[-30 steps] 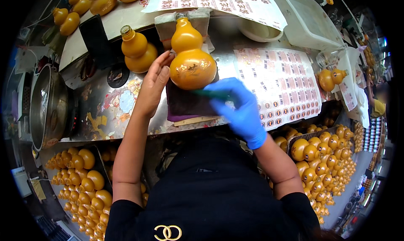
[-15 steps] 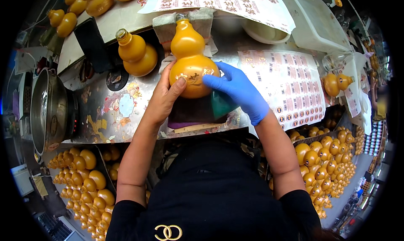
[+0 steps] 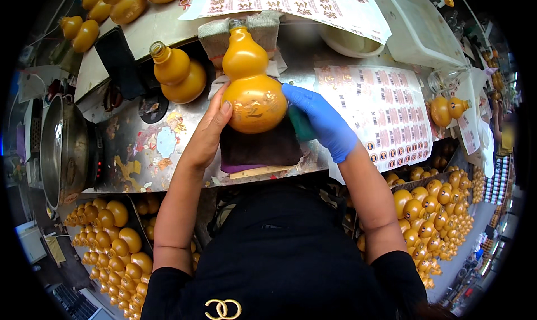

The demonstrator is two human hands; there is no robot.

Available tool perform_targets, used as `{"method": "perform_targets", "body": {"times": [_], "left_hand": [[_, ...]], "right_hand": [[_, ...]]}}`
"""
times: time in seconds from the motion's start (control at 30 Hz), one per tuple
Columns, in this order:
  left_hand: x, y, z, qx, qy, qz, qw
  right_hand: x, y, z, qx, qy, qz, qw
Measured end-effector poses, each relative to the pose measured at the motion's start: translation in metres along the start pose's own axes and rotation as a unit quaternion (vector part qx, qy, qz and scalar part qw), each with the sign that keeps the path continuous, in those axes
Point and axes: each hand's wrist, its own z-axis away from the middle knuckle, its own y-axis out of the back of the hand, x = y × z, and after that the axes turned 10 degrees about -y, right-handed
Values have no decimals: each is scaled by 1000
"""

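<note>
A yellow gourd-shaped bottle [image 3: 254, 99] lies between my hands, its glass neck pointing away and resting on a folded pale cloth [image 3: 212, 36]. Dark and gold markings show on its wide belly. My bare left hand [image 3: 208, 129] grips the belly's left side, thumb on top. On the other side my right hand [image 3: 323, 119], in a blue glove, holds the belly with its thumb along the edge; its other fingers are hidden. A flat green piece [image 3: 302, 124] shows beneath the gloved hand; whether it is held, I cannot tell. Below the bottle lies a dark pad [image 3: 260, 149].
Another gourd bottle [image 3: 182, 77] and a black phone-like slab on a stand [image 3: 120, 60] are at left, beyond a metal pan [image 3: 64, 149]. Printed label sheets [image 3: 386, 110] lie at right, near a white bowl [image 3: 352, 43] and plastic tub [image 3: 422, 35]. Many bottles [image 3: 428, 208] fill crates below.
The bottle has shifted slightly left and its markings have turned lower. My right thumb has slid from the belly's face to its right edge. The green piece has moved up a little.
</note>
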Motion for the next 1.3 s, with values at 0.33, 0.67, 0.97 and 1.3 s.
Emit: {"method": "perform_targets", "body": {"times": [0.33,0.67,0.97,1.3], "left_hand": [[17,-19,-11,41,-3,-29,999],[15,-22,-16,72,7,17,997],[21,-18,-22,82,-12,-49,995],[17,-24,-25,88,-47,-168,981]], "right_hand": [[-39,-17,6,-26,45,226,973],[-29,-2,-14,-51,38,202,977],[-31,-4,2,-11,-39,94,995],[8,-3,-4,-30,94,105,990]]}}
